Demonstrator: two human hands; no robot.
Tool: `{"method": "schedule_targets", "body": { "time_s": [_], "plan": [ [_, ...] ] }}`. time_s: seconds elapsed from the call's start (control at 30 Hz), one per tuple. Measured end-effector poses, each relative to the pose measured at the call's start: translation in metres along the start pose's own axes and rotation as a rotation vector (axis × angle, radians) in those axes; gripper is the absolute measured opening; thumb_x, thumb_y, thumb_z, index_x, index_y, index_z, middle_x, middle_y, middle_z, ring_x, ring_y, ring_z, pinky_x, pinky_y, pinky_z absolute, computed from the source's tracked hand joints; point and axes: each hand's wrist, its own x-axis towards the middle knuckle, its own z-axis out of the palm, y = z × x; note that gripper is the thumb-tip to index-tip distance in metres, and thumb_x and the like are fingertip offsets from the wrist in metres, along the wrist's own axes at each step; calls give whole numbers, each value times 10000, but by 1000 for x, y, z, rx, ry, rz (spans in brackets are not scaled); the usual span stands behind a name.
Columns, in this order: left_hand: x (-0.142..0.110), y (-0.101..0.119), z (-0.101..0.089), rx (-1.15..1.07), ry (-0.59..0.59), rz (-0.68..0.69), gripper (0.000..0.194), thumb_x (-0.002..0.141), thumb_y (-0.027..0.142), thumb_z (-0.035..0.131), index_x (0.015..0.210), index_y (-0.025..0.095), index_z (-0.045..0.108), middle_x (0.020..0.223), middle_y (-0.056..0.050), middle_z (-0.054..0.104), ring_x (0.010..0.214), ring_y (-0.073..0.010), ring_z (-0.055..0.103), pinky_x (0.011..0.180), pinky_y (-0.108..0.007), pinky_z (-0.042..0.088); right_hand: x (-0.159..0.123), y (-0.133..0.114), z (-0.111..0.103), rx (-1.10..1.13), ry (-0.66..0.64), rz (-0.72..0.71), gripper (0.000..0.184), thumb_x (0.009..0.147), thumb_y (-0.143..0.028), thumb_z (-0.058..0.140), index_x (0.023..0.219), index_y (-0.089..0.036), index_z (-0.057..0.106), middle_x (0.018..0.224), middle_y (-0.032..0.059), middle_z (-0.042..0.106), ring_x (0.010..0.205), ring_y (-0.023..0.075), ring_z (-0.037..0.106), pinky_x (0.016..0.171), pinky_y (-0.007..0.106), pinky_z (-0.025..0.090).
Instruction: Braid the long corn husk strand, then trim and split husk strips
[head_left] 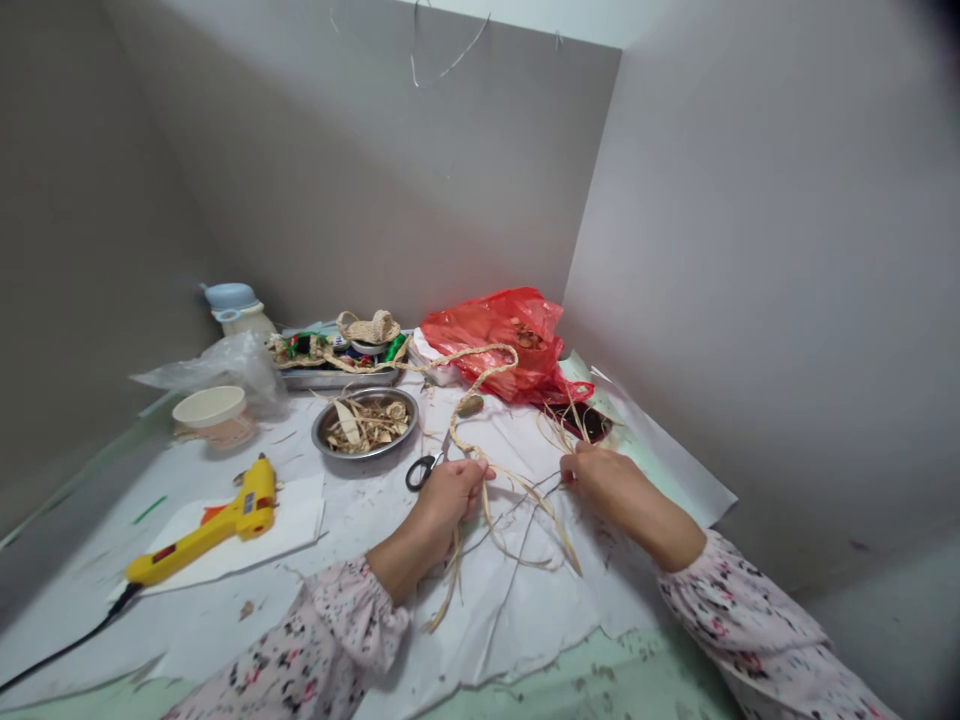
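Straw braid [486, 372] ran down into the closed left hand [448, 500], which gripped it, while loose strands [517, 545] spread below and to the right of that hand across white paper [517, 640] covering the tabletop. The right hand [606, 482] was curled, its fingertips [571, 472] pinched on thin strands, and it stood apart from the left hand. Beyond the left hand, the braid looped up toward a metal tray [339, 379] holding colourful odds and ends, with a small woven straw basket [367, 327] on top. Black-handled scissors [421, 472] lay just beside the left hand, and a steel bowl [360, 452] of straw scraps sat farther beyond it. Well to the left of that hand, a yellow hot glue gun [202, 535] rested on a white sheet [292, 525], its black cord [67, 650] trailing toward the lower left. A cream bowl [210, 406] and crumpled clear plastic bag [225, 368] sat past the glue gun, while a red plastic bag [495, 340] lay beyond the gap between the hands. Floral sleeves [337, 620] covered both forearms
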Motion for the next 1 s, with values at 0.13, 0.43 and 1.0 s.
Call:
{"method": "schedule_targets", "body": {
  "time_s": [0.13,0.43,1.0],
  "plan": [
    [-3,2,2,48,11,10,346,722,458,621,794,120,589,466,115,285,373,-37,194,411,-220,73,1,-10,-13,176,419,-146,172,891,-180,509,899,-215,677,1020,80,624,801,166,626,621,251,421],
    [-4,4,6,82,35,26,302,729,380,585,850,106,621,468,112,299,391,-47,194,418,-216,88,-29,-52,-41,787,758,-266,108,894,-209,534,965,-229,612,867,36,646,722,148,587,645,265,467],
    [-7,3,9,83,-3,132,385,751,479,619,595,183,429,494,93,310,459,-64,222,448,-223,154,-3,-76,21,1250,267,109,243,835,-334,560,1019,-184,613,634,-24,592,522,134,558,526,247,428]
  ]
}}
